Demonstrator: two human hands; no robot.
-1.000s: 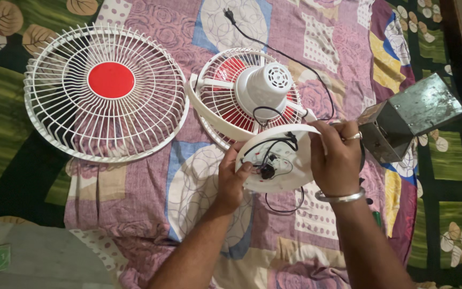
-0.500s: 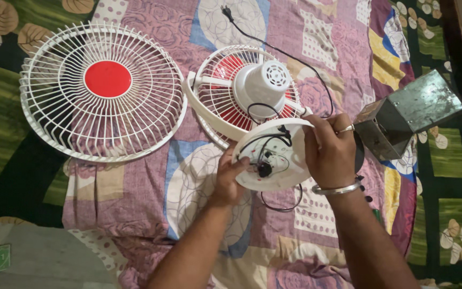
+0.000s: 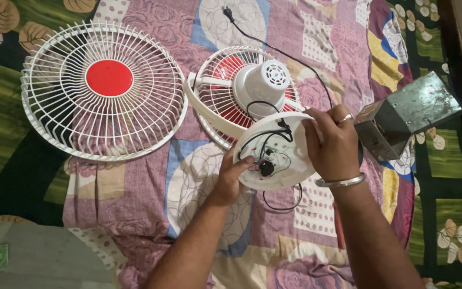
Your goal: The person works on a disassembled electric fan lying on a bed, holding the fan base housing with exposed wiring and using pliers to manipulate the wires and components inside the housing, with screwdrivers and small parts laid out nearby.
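Nearest the camera, the two forearms rise from six o'clock toward the round white plastic fan base (image 3: 280, 152), which sits just right of centre, turned up so its open underside with black wiring and a small black component faces the viewer; held this way, the innards seem to be kept in plain sight and within reach. The left hand (image 3: 232, 179) steadies the disc at its eight o'clock rim, fingertips curled onto the edge beside the black part, gripping it. The right hand (image 3: 333, 143), with a silver bangle (image 3: 341, 182) at the wrist, is closed over the three o'clock rim, thumb reaching inward. The disc has no long axis; its face tilts up toward the camera. Just beyond it, at twelve o'clock, lies the white rear grille with motor housing and red blades (image 3: 252, 91), face-down, touching the base. At three o'clock rests a grey metal box (image 3: 407, 115). Farther left, at ten o'clock, the white front grille with a red centre cap (image 3: 105, 88) lies flat on the patchwork bedspread (image 3: 151, 187), while a black power cord (image 3: 274, 48) runs to a plug at twelve o'clock.
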